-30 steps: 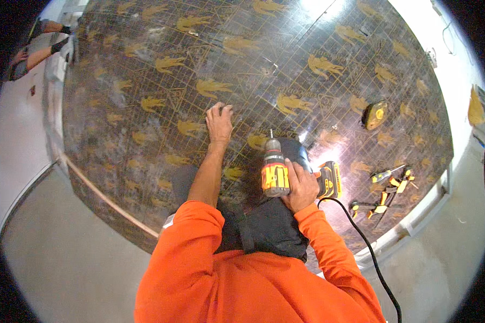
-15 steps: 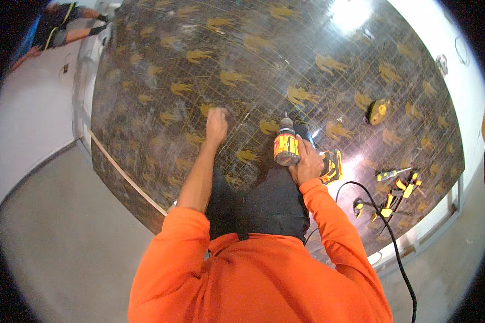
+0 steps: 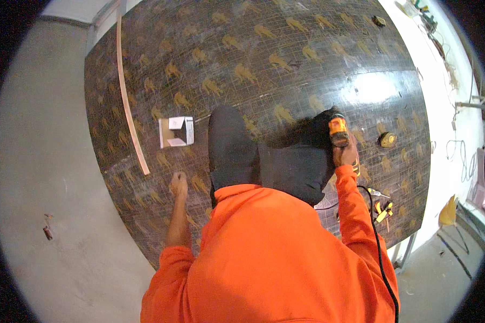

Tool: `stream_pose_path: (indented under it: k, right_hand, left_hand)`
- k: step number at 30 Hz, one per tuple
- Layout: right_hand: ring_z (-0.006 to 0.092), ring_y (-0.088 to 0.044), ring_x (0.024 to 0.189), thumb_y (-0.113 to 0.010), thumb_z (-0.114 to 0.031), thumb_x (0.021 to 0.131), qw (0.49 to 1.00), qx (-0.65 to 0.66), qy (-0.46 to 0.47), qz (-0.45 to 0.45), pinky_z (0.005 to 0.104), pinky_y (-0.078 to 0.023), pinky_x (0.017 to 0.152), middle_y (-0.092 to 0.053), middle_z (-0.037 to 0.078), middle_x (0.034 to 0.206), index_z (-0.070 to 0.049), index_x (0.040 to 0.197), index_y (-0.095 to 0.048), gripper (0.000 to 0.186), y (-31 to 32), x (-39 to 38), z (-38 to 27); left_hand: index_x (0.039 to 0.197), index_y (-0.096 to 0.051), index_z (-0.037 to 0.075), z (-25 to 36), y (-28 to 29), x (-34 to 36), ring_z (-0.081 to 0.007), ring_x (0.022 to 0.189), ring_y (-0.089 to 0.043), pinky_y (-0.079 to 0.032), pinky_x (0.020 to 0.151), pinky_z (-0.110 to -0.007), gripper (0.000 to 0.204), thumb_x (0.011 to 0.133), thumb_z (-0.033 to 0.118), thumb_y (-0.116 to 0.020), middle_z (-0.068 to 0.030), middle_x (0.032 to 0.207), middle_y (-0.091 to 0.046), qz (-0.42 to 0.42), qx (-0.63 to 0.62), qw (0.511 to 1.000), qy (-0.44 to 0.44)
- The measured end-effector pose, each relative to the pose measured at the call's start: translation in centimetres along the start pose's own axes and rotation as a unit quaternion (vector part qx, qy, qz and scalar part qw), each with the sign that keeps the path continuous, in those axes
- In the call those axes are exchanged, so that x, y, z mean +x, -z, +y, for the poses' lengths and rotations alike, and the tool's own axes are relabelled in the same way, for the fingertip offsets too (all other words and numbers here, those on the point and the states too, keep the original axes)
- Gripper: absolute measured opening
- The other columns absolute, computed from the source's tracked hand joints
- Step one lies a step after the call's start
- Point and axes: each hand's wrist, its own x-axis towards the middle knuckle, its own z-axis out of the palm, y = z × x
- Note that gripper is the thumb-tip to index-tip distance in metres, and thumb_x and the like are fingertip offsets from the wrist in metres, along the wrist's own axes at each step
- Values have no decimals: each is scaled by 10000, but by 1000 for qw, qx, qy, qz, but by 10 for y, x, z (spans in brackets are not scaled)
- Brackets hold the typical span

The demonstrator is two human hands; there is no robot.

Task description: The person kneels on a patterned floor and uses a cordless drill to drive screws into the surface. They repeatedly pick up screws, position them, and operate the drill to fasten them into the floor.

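Note:
My right hand [image 3: 345, 153] grips a yellow-and-black cordless drill [image 3: 338, 131] beside my dark-clad right knee. My left hand [image 3: 179, 184] is low over the dark patterned board [image 3: 269, 81], its fingers curled, their contents, if any, too small to make out. An open white cardboard box [image 3: 175, 131] lies just above it, left of my other knee. A long pale wooden strip [image 3: 127, 96] runs along the board's left part. Right of the drill sits a yellow-and-black tape measure [image 3: 387, 140].
A screwdriver [image 3: 379, 192] and yellow clamps [image 3: 383, 213] lie at lower right, near a black cord [image 3: 377, 242]. A second small tool [image 3: 379, 20] is at the far edge. Bare grey floor [image 3: 48, 134] borders the board's left; a white wall strip with wires [image 3: 458, 159], its right.
My view has swung left, bringing the white box into sight. My left hand has drawn back toward my body and down. The drill stays in my right hand.

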Motion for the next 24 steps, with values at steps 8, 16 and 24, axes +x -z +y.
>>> stream_pose_path:
  k: [8,16,24]
  right_hand:
    - [399,-610,1044,-707,-371,748,994,-26,97,-40,402,-496,883,-605,193,1184,-5,1268,-569,650,55,-43,-71]
    - [378,-611,1028,-718,-251,734,986,-89,136,-47,421,-491,900,-617,192,1140,24,1168,-610,524,64,-61,-113]
    - [393,-603,1037,-680,-248,772,975,-93,191,-67,430,-486,907,-618,185,1148,17,1143,-622,460,55,-52,-123]
  left_hand:
    - [1139,-551,17,43,-21,72,-453,1039,-554,-452,898,-520,308,842,63,-615,-219,1131,-566,141,48,946,-288]
    - [833,-514,185,39,-55,154,-177,677,-613,-525,502,-340,66,872,183,-567,-14,789,-532,249,419,774,-405]
    - [1081,-572,125,-10,-33,164,-230,717,-693,-590,608,-343,253,835,172,-607,-70,813,-598,17,417,771,-481]
